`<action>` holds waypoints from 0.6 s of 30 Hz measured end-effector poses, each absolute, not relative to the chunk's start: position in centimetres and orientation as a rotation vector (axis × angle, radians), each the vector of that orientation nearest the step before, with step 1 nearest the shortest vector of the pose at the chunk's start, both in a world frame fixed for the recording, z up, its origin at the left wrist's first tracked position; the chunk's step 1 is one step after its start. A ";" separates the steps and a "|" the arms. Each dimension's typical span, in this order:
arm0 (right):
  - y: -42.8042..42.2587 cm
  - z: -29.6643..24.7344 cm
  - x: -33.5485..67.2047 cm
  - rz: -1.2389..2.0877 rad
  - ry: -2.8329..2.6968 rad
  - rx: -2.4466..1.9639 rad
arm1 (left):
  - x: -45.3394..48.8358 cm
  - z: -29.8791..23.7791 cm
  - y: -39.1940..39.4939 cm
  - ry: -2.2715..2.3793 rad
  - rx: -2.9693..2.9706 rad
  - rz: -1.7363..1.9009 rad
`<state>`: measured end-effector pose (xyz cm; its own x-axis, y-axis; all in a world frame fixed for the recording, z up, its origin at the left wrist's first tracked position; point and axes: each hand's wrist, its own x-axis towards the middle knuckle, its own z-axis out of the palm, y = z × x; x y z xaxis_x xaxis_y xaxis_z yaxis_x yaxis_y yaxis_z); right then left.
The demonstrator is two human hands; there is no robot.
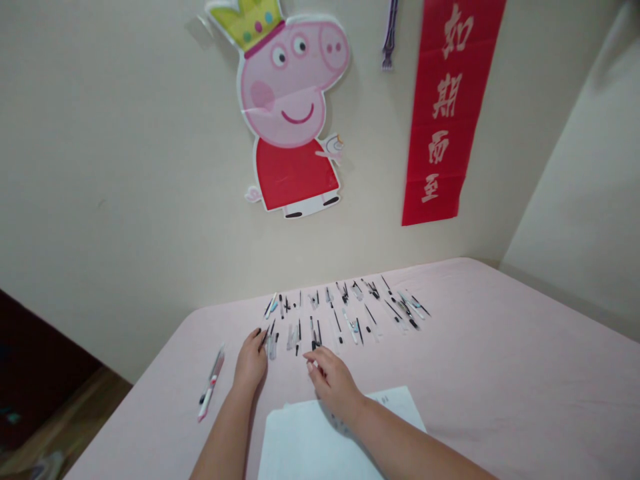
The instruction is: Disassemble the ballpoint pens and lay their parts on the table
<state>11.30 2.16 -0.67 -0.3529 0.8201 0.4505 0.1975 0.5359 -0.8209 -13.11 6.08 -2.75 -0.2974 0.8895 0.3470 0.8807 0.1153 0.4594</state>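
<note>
My left hand point(251, 358) is at the left end of the laid-out pen parts, its fingers closed around a thin dark pen part point(263, 339). Beside it lie a clear pen barrel point(273, 347) and a dark refill point(273, 327). My right hand point(336, 380) hovers over the top of the white paper point(295, 433), fingers loosely bent and slightly apart, with nothing visible in them. Just beyond its fingertips are a black pen piece point(313, 345) and a small dark tip point(297, 350). Two rough rows of dismantled pens, with dark refills, caps and clear barrels, stretch to the right.
A pink-covered table point(480, 373) stands against the wall. At its left lie a few pens point(212, 387), one white and pink. A pig cutout point(295, 113) and a red banner point(445, 120) hang on the wall. A wooden floor point(75, 413) shows at lower left.
</note>
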 end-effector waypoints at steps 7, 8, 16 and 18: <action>2.1 -0.5 11.3 0.860 -1.842 -0.856 | -12.2 -1.9 5.1 2.324 1.989 0.926; 2.2 -0.6 11.3 0.860 -1.844 -0.854 | -11.8 -1.8 4.9 2.326 1.987 0.939; 2.1 -0.5 11.4 0.855 -1.839 -0.846 | -9.5 -2.6 4.4 2.397 1.968 0.888; 2.1 -0.6 11.4 0.855 -1.839 -0.850 | -9.4 -2.9 4.7 2.402 1.996 0.843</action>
